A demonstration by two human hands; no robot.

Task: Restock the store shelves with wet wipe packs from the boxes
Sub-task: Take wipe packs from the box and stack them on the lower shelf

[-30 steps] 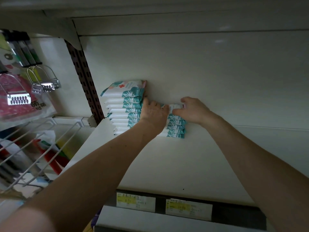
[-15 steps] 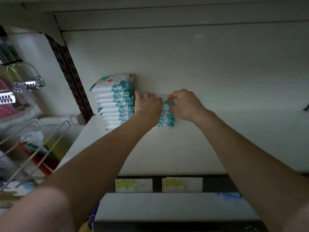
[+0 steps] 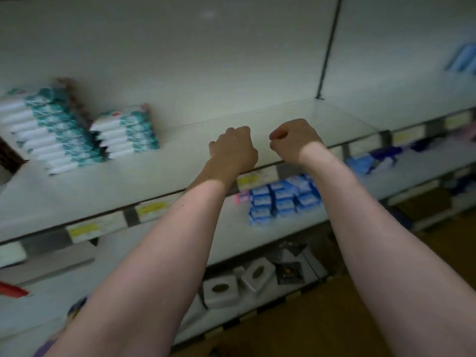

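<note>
Two stacks of white and teal wet wipe packs stand on the white shelf [image 3: 103, 191] at the left. The tall stack [image 3: 49, 130] is at the far left, and the shorter stack [image 3: 126, 132] is beside it on its right. My left hand [image 3: 233, 148] hovers over the shelf's front part, well to the right of the shorter stack, with curled fingers and nothing in it. My right hand [image 3: 293, 137] is level with it a little further right, also curled and empty. Neither hand touches a pack. The picture is blurred by motion.
Yellow and white price labels [image 3: 152, 210] run along the shelf's front edge. Blue packs [image 3: 283, 197] sit on the shelf below, and white boxes [image 3: 221, 289] on the bottom one. A dark upright [image 3: 327, 47] divides the back wall. Brown floor lies at the lower right.
Both hands have let go of the shorter stack and drawn back to the right. My view has swung right and down, showing the lower shelves.
</note>
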